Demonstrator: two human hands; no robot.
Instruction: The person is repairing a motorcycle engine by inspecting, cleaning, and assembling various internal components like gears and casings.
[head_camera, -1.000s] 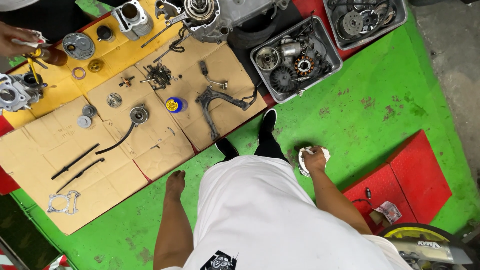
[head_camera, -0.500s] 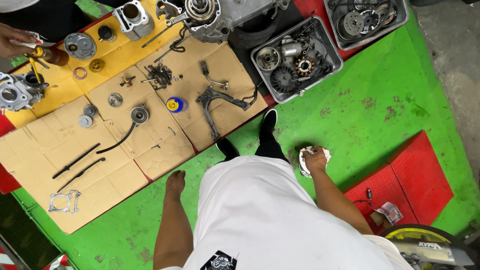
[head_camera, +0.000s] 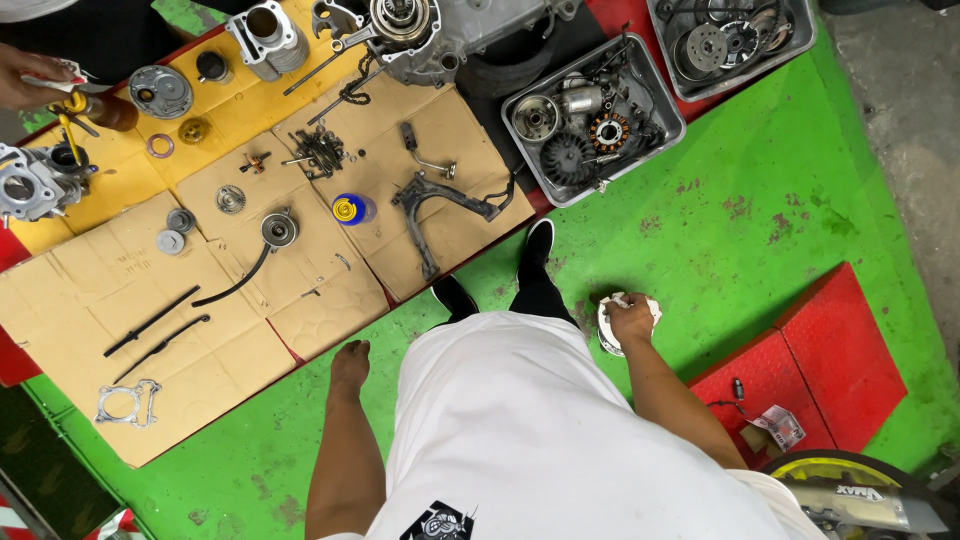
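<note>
I stand on a green floor and look straight down over my white shirt. My right hand (head_camera: 632, 317) is closed on a white rag (head_camera: 648, 305), and a pale round metal part (head_camera: 606, 333) shows just under and left of it. My left hand (head_camera: 350, 364) hangs at my side with its fingers curled and nothing in it, near the edge of the cardboard sheet (head_camera: 250, 330). My black shoes (head_camera: 538, 245) point toward the cardboard.
Engine parts lie spread on the cardboard: a black bracket (head_camera: 432, 200), a blue-and-yellow cap (head_camera: 349, 209), rods, a gasket (head_camera: 128, 403). Two metal trays (head_camera: 655, 95) hold more parts. Another person's hand (head_camera: 30, 78) works at top left. A red ramp (head_camera: 835, 350) lies right.
</note>
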